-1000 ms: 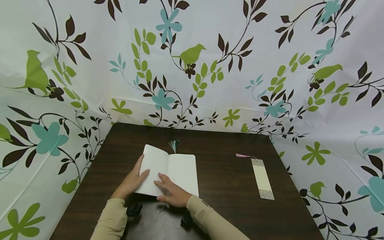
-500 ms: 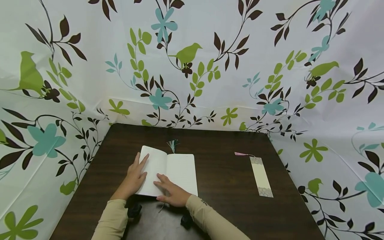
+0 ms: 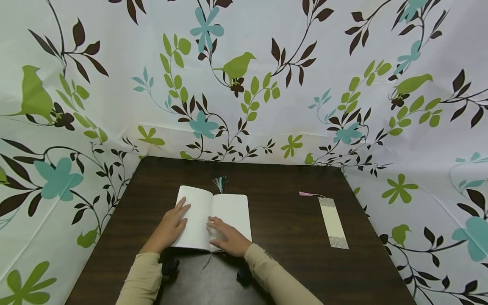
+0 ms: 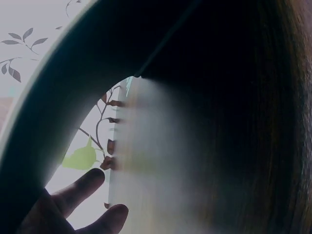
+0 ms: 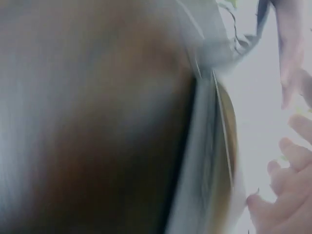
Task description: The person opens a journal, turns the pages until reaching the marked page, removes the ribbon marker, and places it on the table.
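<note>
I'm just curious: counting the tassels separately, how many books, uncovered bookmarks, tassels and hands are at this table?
Book: 1, open
Bookmark: 1, uncovered
Tassels: 2, a pink tassel and a teal tassel
Hands: 2, the left hand and the right hand
Total: 6

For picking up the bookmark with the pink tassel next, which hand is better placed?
Probably the right hand: it is nearer the bookmark, which lies right of the open notebook; the left hand is at the notebook's left side.
</note>
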The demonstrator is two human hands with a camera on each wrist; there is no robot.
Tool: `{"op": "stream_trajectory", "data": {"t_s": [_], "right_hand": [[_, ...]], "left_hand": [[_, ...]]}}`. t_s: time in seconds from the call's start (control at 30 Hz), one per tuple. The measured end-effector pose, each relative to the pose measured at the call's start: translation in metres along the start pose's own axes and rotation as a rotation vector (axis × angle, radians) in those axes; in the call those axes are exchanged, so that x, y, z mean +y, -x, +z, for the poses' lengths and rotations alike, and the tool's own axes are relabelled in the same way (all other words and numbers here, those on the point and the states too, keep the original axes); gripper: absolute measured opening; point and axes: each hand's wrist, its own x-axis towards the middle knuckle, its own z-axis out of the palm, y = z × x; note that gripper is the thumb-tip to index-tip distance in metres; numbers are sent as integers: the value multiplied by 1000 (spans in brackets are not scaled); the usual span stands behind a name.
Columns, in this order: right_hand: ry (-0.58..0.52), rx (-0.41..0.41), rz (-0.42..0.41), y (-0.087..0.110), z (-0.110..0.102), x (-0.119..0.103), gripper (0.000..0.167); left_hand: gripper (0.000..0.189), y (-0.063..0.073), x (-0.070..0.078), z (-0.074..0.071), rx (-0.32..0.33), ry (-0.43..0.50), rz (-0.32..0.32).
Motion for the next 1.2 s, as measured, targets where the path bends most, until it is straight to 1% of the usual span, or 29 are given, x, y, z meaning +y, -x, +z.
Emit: {"op": "stream_trajectory", "data": {"t_s": [0.07, 0.1, 0.17, 0.23, 0.33, 0.4, 0.63, 0.7, 0.77, 0.9, 1.0, 1.1, 1.17, 1.2], "right_hand": [[73, 21, 35, 6, -10, 11, 61], [117, 18, 62, 10, -15, 17, 65], [204, -17, 125, 17, -24, 30, 74], [257, -73, 178, 24, -33, 42, 85], [253, -113, 235, 34, -43, 51, 94], [237, -102, 245, 38, -46, 52, 95], [281, 22, 237, 32, -38, 54, 87], [302, 67, 224, 29, -35, 55, 88], [315, 126, 220, 26, -32, 55, 93], [311, 256, 232, 19, -25, 53, 113], [288, 329, 236, 16, -20, 49, 125], [243, 370, 225, 13, -15, 42, 129], [154, 393, 200, 11, -13, 35, 128], [91, 394, 185, 10, -12, 31, 126]], "left_hand": [[48, 0, -1, 0, -10, 6, -2], [48, 0, -2, 0, -12, 11, -5], [48, 0, -2, 0, -15, 21, -6], [48, 0, -2, -1, -16, 25, -5], [47, 0, 0, -3, -11, 23, 3], [46, 0, 0, -3, -8, 21, 6], [46, -1, -1, -1, -11, 36, -3], [45, -1, -2, 0, -14, 35, -5], [45, -1, -2, 1, -17, 36, -7], [45, -2, -3, 2, -17, 38, -12], [45, -2, -2, 2, -15, 39, -11], [44, -2, -1, 2, -15, 42, -9], [44, -1, -1, 1, -15, 43, -9], [43, 0, -1, 1, -14, 44, -7]]}}
